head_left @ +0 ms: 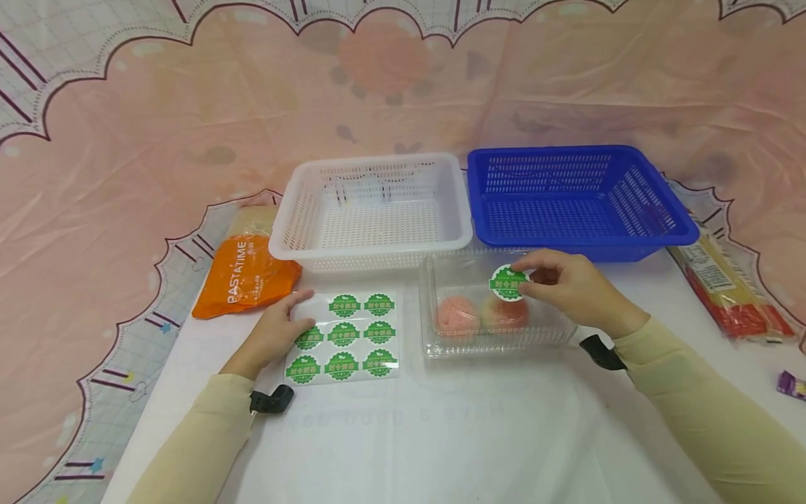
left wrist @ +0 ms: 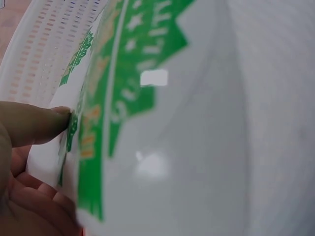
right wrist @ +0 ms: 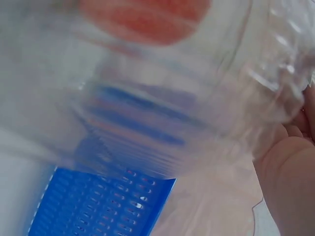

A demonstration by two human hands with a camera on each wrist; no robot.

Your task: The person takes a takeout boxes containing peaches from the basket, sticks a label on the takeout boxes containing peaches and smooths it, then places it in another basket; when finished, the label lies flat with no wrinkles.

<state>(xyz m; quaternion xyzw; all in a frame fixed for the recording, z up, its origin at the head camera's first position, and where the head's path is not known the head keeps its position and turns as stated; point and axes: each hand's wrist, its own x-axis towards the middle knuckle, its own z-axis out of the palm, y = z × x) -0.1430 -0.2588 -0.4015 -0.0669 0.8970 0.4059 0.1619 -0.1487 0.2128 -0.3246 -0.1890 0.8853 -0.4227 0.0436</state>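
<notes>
The sticker is round with a scalloped white edge, green with white lettering. The right hand pinches it between thumb and fingertips, its grip clamped on the sticker's right edge, on the lid of the clear box, which lies on the worktop just in front of the blue basket. Two pinkish-red fruits lie inside the box. The left hand lies flat, fingers straight, on the sticker sheet, where eight like stickers sit, beside the white basket.

Only the head view shows the whole layout. The left wrist view shows, blurred and close, a fingertip touching the sheet's edge. The right wrist view looks through the box's ribbed wall at a red fruit and the blue basket's mesh.
</notes>
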